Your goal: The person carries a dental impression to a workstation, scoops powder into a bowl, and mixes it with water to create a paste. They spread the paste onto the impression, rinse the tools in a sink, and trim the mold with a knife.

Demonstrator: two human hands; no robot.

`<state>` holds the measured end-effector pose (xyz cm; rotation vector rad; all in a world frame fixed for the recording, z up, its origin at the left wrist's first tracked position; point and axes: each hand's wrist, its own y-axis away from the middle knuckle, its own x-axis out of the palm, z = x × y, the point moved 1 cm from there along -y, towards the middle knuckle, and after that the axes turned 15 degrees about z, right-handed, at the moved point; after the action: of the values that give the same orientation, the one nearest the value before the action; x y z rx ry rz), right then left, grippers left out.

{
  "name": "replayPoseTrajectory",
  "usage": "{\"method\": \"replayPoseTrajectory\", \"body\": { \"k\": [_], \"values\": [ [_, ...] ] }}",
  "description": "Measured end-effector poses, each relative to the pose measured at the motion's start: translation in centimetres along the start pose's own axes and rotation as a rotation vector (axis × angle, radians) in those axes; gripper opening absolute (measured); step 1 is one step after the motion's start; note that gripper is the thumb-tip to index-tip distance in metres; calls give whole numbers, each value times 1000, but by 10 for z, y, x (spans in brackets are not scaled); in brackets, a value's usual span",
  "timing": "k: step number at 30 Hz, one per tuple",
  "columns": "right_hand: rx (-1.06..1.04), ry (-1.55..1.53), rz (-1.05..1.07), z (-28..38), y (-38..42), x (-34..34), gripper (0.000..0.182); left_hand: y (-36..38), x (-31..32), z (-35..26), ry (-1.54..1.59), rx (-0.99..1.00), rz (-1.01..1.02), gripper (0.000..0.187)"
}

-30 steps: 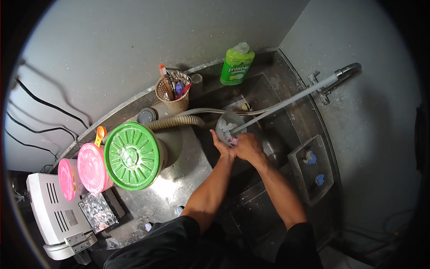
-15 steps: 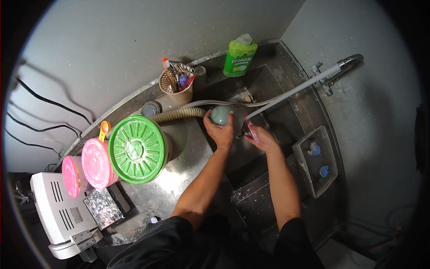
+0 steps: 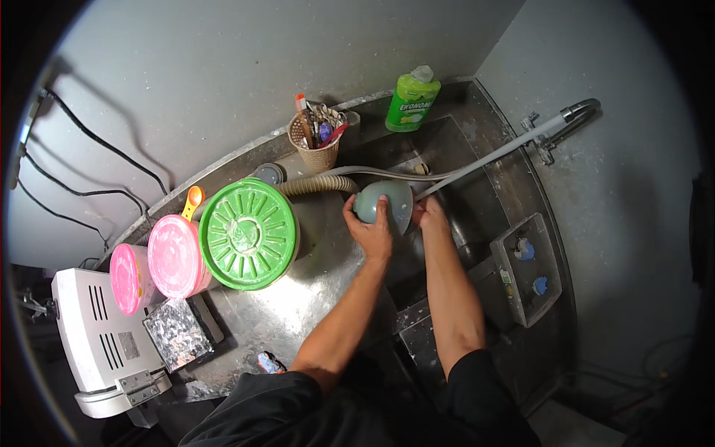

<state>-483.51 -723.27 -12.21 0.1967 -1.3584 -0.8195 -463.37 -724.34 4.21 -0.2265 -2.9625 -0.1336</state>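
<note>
My left hand (image 3: 371,232) grips a grey-green mixing bowl (image 3: 383,200) over the sink, its thumb and fingers spread round the rounded outside. The bowl lies tipped on its side with its opening toward the right. Close to that opening is my right hand (image 3: 433,214), fingers curled and partly hidden by the rim; what they hold cannot be made out. A pale hose (image 3: 495,158) runs down from the tap (image 3: 581,112) and ends near my right fingers, beside the bowl.
Left of the sink (image 3: 447,141) stand a green-lidded bucket (image 3: 248,235), pink-lidded tubs (image 3: 176,257) and a white machine (image 3: 104,335). A cup of tools (image 3: 316,153) and a green detergent bottle (image 3: 412,103) stand behind. At right is a grey tray (image 3: 529,294) holding blue pieces.
The bowl has turned its opening to the right. My right hand has moved left to the bowl's rim, and the pink thing in its fingers is now out of sight. The view has shifted slightly.
</note>
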Motion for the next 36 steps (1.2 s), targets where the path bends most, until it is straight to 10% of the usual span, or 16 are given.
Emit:
{"method": "replayPoseTrajectory", "body": {
  "k": [2,12,21,23,27,29,36],
  "values": [
    [143,-1,18,9,-55,-44,18,2,6,9,96,-84,-37,58],
    [-81,493,114,51,155,114,8,-30,85,80,1116,-1019,285,79],
    [-74,565,131,63,120,114,16,-33,106,110,1007,-855,443,67],
    [130,854,-23,88,148,124,22,-24,87,47,454,-949,244,69],
    [-577,2555,-392,146,195,157,12,-29,66,66,-167,-271,213,70],
    [-946,2822,-427,176,207,168,18,-25,50,60,-519,-17,350,70],
    [-834,3242,-151,264,192,182,29,10,14,-2,-774,283,862,67]
  ]
}}
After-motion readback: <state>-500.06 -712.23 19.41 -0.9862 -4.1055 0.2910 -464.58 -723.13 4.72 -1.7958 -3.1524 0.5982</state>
